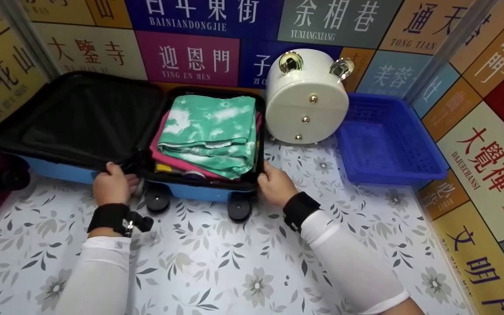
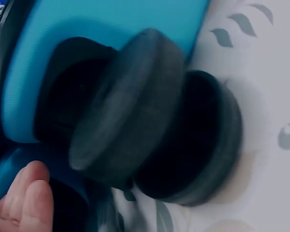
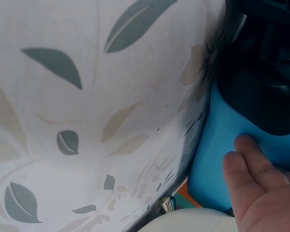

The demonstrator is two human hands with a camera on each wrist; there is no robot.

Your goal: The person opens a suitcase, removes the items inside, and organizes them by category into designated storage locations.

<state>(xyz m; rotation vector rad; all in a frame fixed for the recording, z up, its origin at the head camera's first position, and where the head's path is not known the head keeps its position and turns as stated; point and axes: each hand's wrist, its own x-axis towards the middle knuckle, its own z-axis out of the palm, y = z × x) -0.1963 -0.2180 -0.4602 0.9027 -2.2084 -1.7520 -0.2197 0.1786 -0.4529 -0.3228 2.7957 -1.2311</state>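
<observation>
A blue suitcase (image 1: 66,169) lies open on the floral surface, black inside. Its right half holds a folded green-and-white tie-dye cloth (image 1: 212,120) on top of a pink cloth (image 1: 180,162). My left hand (image 1: 113,186) grips the suitcase's front edge near the hinge, thumb at the rim; in the left wrist view its fingers (image 2: 36,193) show beside the shell and black wheels (image 2: 130,106). My right hand (image 1: 277,183) holds the right front corner, thumb by the rim. Its fingers (image 3: 251,169) lie against the blue shell in the right wrist view.
A white round-fronted drawer box (image 1: 306,124) with shiny ears stands right of the suitcase. Beside it is a blue plastic basket (image 1: 392,173). Walls with printed sign panels (image 1: 186,59) enclose the back and sides. Black suitcase wheels (image 1: 239,208) jut out at the front.
</observation>
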